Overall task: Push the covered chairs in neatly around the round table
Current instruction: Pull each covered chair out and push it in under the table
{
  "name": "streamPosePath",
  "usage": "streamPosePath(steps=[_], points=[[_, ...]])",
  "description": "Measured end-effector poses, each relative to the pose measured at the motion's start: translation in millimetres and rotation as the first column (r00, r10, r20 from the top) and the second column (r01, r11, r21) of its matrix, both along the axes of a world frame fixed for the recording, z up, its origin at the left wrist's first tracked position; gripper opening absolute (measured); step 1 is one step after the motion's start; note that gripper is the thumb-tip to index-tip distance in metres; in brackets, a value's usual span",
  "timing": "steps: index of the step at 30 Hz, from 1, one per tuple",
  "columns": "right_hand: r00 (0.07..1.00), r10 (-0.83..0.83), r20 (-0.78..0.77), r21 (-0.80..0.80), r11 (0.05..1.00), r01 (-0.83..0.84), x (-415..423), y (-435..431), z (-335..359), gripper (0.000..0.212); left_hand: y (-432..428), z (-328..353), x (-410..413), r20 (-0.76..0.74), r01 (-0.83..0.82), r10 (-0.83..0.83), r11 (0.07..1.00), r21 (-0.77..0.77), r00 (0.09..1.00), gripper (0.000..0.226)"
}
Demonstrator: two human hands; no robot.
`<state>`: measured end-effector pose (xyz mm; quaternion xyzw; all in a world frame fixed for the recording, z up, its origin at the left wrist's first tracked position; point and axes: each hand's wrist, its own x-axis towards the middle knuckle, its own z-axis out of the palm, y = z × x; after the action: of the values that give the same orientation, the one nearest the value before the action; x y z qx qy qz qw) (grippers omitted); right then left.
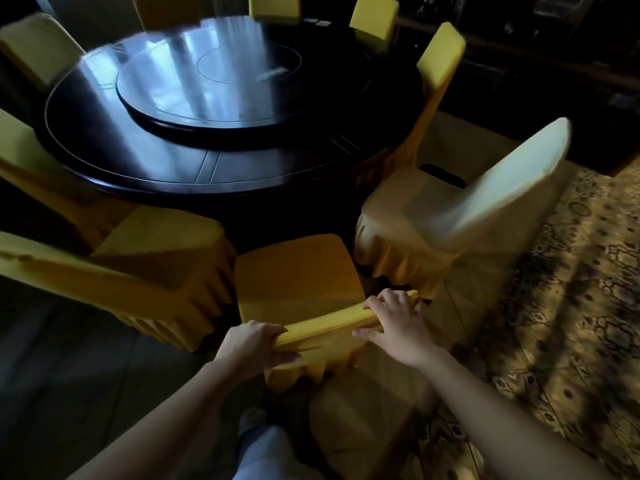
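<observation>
Between two neighbouring chairs [156,258], left hand [256,344] and right hand [394,327] grip the chair back [329,323], fingers [384,301] curled over it. Uneven pushing could snag their skirts or strike the tabletop [242,168].

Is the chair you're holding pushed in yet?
Out. The chair shows its whole seat, short of the table; left hand and right hand grip its back.

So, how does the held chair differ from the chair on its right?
The left hand and the right hand grip the back of the held chair; the right chair stands untouched. The held chair looks deep yellow; the right chair looks paler, in brighter light. Both wear skirted covers.
</observation>
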<state>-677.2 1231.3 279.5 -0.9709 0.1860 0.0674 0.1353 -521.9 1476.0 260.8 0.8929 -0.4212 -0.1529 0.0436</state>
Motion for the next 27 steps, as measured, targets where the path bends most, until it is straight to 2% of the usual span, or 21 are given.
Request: streamPosePath(steps=[9, 27], points=[[1.000, 0.020, 0.000, 0.024, 1.000, -0.020, 36.7, -26.6, -8.4, 0.056, -24.0, 7.8, 28.6, 0.040, -0.059, 0.060, 0.998, -0.036, 0.997, 0.069], [0.996, 0.026, -0.088, 0.069, 0.997, -0.020, 147.6, -91.9, -14.7, 0.056, -79.0, 7.0, 128.4, -0.035, -0.082, 0.079, 0.991, -0.110, 0.996, 0.068]])
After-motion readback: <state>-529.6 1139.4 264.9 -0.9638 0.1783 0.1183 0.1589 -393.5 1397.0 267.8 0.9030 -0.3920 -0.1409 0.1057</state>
